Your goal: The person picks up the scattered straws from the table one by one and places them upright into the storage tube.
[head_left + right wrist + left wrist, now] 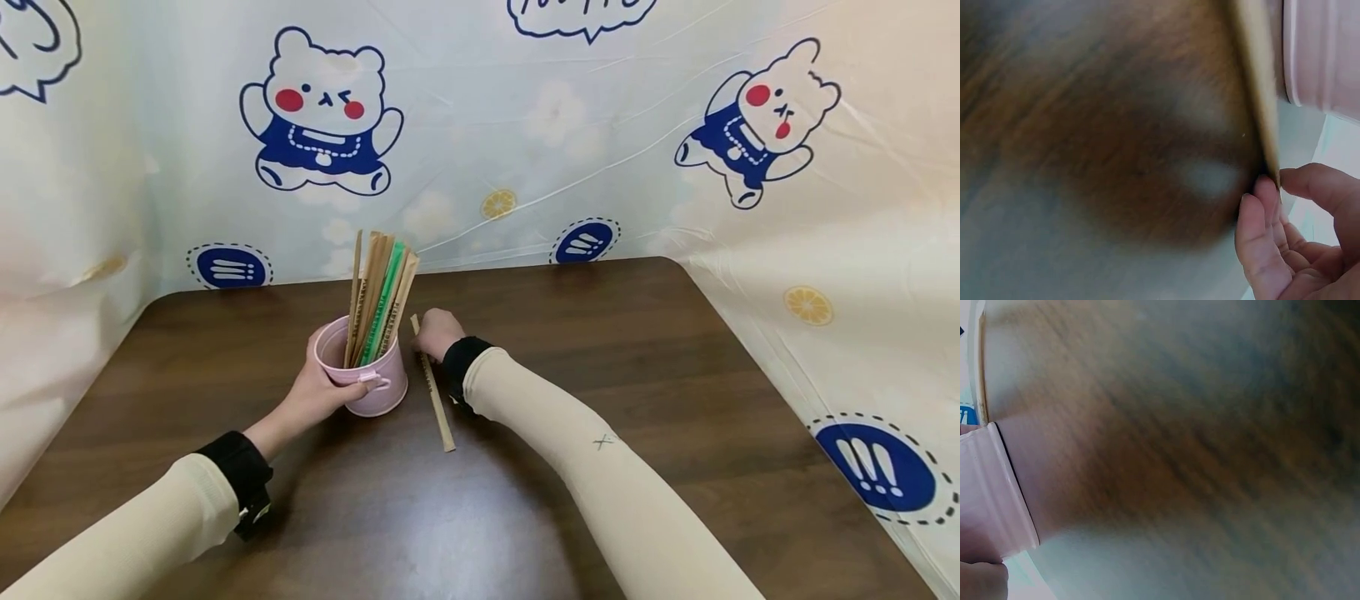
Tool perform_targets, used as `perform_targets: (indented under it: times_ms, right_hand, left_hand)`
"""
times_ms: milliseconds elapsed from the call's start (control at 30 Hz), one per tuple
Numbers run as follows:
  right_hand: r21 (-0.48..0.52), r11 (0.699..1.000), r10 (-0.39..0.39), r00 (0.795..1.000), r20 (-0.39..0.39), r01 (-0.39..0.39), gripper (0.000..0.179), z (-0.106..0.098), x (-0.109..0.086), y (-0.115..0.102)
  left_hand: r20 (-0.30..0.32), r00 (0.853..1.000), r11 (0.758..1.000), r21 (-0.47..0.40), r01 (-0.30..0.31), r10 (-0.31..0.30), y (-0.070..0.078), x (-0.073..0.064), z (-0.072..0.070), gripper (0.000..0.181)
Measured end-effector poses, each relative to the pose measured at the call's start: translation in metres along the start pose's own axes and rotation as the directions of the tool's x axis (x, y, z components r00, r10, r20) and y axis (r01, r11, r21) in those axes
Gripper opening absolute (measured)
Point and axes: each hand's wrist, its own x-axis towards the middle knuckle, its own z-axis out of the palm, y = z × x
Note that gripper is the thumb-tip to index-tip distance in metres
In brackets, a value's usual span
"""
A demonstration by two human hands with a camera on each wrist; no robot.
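Note:
My left hand grips a small pink bucket by its side, the thumb lying along the front beside the little handle. Inside stand several slim paper-wrapped sticks, tan with dark print, and a green one among them. To the bucket's right, a single tan paper-wrapped stick slants over the table. My right hand pinches its far end; the right wrist view shows thumb and fingertips at the tip of this stick. In the left wrist view, only part of the bucket and a fingertip appear.
Everything stands on a dark brown wooden table with a rounded far corner. A pale curtain printed with cartoon bears hangs close behind and along both sides. Light reflects off the table's near middle.

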Motion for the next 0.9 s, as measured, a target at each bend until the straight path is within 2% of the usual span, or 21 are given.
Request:
perform_targets:
  times_ms: [233,367,533,667,767,900]
  right_hand:
    - [0.073,0.996,0.046,0.999,0.018,-0.047,0.037,-0.001,0.004,0.006]
    - [0.194,0.979,0.062,0.998,0.028,-0.066,0.031,-0.013,0.001,0.011]
    - [0.380,0.923,0.034,0.998,0.061,-0.054,0.019,-0.037,-0.012,0.016]
    - [0.500,0.865,0.017,0.998,0.062,-0.046,0.011,-0.060,-0.017,0.022]
    - [0.553,0.833,0.001,1.000,0.018,-0.011,0.018,-0.079,-0.017,0.026]
    - [0.589,0.797,-0.082,0.990,-0.111,0.132,0.022,-0.104,-0.020,0.025]
  left_hand:
    - [0.003,1.000,1.000,0.018,0.025,-0.025,0.000,-0.002,-0.002,0.100]
    - [0.001,1.000,0.999,0.025,0.022,-0.022,0.000,-0.003,-0.003,0.100]
    - [0.007,1.000,1.000,0.019,0.023,-0.023,0.000,-0.002,-0.004,0.100]
    - [0.007,1.000,1.000,0.019,0.017,-0.017,-0.001,-0.001,-0.003,0.100]
    - [0.010,1.000,1.000,0.017,0.014,-0.014,-0.001,0.000,-0.003,0.100]
    - [0.012,1.000,1.000,0.010,0.015,-0.015,-0.002,0.000,-0.003,0.100]
